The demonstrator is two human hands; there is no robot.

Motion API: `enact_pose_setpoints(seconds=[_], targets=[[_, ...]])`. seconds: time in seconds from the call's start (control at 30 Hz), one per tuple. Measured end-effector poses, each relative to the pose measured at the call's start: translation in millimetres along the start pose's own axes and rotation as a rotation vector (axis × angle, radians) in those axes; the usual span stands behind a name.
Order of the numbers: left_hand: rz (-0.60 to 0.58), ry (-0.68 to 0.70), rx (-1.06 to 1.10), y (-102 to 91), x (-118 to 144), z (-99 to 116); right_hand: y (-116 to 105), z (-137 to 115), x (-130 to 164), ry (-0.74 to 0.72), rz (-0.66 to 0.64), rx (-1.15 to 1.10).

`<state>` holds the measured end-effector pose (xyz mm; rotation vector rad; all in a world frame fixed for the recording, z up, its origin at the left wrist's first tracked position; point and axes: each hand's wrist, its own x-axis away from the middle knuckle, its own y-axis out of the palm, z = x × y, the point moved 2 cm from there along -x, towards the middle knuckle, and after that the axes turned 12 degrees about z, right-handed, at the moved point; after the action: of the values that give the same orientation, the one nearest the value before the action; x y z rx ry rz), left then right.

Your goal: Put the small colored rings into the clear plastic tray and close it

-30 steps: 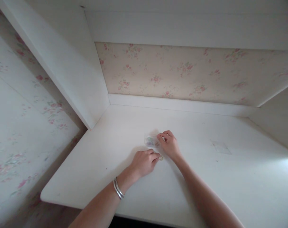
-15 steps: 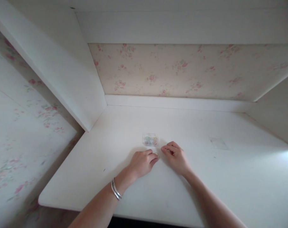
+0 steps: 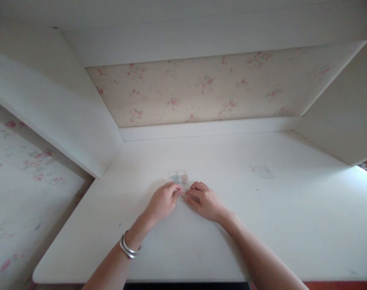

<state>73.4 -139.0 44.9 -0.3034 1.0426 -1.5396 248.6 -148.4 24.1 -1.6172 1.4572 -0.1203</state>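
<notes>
A small clear plastic box (image 3: 173, 174) stands on the white desk just beyond my fingertips, with tiny greenish and orange-gold pieces inside. My left hand (image 3: 163, 200) is closed, thumb and forefinger pinched at the box's near side; what they hold is too small to name. Opposite it, my right hand (image 3: 206, 202) has its fingers bent and drawn together, the tips almost meeting the left ones. A tiny pale ring-like piece (image 3: 181, 198) shows between the two hands; I cannot tell which hand touches it. Two silver bangles (image 3: 129, 246) circle my left wrist.
A clear flat plastic lid (image 3: 262, 171) lies on the white desk (image 3: 292, 225) to the right. A dark speck (image 3: 120, 225) is at the left. White panels and a floral-papered wall (image 3: 201, 88) enclose the back and sides.
The view has shifted and tilted. My right hand has come closer to the left, so their fingertips nearly meet, and both are now right at the box's near side.
</notes>
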Motion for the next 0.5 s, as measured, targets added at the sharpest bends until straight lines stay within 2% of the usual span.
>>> enact_pose_setpoints(seconds=[0.13,0.33,0.5], targets=[[0.038,-0.013,0.013,-0.6,-27.5,-2.2,-0.5,-2.9,2.5,-0.08,-0.061,0.07],[0.023,-0.012,-0.11,14.1,-71.3,-12.6,2.2,-2.3,4.5,-0.109,-0.071,0.148],[-0.05,-0.056,-0.231,21.4,-77.5,-20.3,1.4,-4.1,3.9,-0.102,-0.067,0.147]])
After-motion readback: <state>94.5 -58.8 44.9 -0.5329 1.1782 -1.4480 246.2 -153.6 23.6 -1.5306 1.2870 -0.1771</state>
